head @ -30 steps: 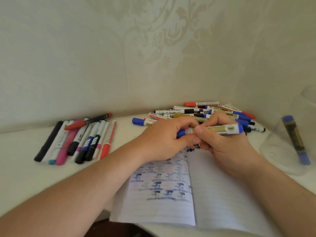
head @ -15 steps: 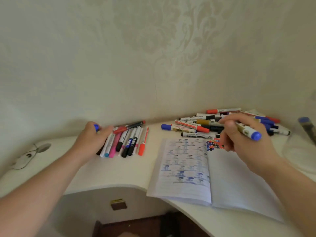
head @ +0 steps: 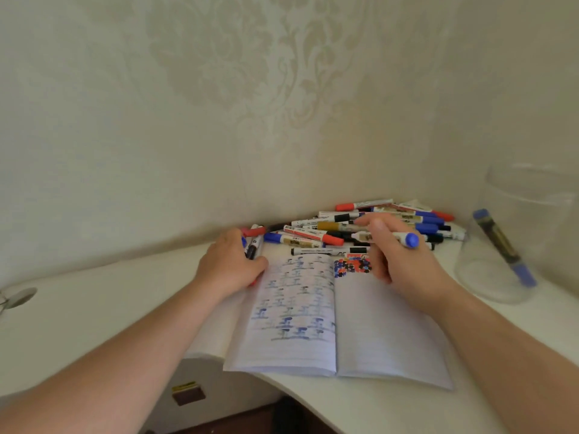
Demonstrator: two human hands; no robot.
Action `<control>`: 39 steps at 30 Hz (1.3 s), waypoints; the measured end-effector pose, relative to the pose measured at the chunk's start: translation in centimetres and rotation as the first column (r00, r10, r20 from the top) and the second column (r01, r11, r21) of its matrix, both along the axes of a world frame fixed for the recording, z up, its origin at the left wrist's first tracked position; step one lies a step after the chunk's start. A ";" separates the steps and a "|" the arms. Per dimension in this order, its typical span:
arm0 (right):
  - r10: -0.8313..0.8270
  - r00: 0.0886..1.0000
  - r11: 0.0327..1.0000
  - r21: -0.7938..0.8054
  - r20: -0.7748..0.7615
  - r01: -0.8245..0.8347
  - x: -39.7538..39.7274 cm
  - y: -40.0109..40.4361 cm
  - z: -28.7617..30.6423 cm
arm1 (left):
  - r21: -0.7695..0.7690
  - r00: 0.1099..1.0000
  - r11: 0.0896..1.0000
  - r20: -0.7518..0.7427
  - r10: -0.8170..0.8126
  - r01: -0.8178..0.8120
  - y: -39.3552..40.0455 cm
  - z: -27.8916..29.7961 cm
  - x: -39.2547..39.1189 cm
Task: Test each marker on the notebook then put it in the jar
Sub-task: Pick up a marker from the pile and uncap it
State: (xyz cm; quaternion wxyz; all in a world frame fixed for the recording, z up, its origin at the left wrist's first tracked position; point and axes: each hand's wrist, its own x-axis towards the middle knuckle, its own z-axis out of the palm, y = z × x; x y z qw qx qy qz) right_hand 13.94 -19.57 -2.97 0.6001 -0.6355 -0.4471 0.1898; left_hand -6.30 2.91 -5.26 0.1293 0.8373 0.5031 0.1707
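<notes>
An open lined notebook (head: 313, 314) lies on the white desk, with blue scribbles on its left page and a patch of coloured dots (head: 352, 267) at the top of the right page. My right hand (head: 404, 264) grips a white marker with a blue end (head: 407, 239), its other end pointing left just above the dots. My left hand (head: 230, 266) rests at the notebook's left edge and pinches a blue cap (head: 243, 241). A clear glass jar (head: 532, 233) stands at the right with one blue marker (head: 501, 245) leaning inside.
A pile of several markers (head: 360, 225) lies against the wall behind the notebook. A few more markers (head: 254, 242) show beyond my left hand, mostly hidden by it. The white desk (head: 94, 308) has a curved front edge, and walls close the corner.
My left hand, still holding the blue cap, came back right from the row of markers to the notebook's left edge. My right hand still holds the marker over the dots.
</notes>
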 end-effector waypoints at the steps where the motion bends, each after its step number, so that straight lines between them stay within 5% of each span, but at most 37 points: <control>1: -0.022 0.998 1.000 -0.001 -0.060 0.022 0.4 0.1 0.0 | -0.012 1.000 1.000 0.015 0.000 0.000 0.2 -0.1 0.1; 6: -0.080 0.961 0.997 -0.021 -0.266 0.078 1.5 0.3 0.4 | -0.074 0.976 0.997 0.216 -0.003 0.020 0.6 0.8 -0.1; 9: -0.051 0.948 0.999 -0.031 -0.315 0.043 1.7 0.7 0.4 | 0.215 0.965 0.977 0.257 -0.044 -0.012 -0.5 2.5 0.4; 11: -0.020 0.943 0.999 -0.032 -0.331 0.010 1.8 0.6 0.2 | 0.320 0.933 0.936 0.269 -0.240 0.149 -2.6 3.6 1.6; 16: -0.089 0.974 0.992 -0.109 -0.210 0.067 1.9 0.8 -0.8 | 0.052 0.840 0.843 0.064 -0.538 0.536 -9.3 3.5 5.4; 24: -0.204 0.978 0.940 -0.274 0.033 0.205 1.3 1.3 -1.0 | -0.101 0.858 0.853 0.105 -0.503 0.512 -8.9 0.1 6.8; 39: -0.256 0.966 0.910 -0.328 0.039 0.254 1.0 1.9 -1.7 | -0.119 0.868 0.860 0.110 -0.485 0.496 -8.4 -0.6 7.0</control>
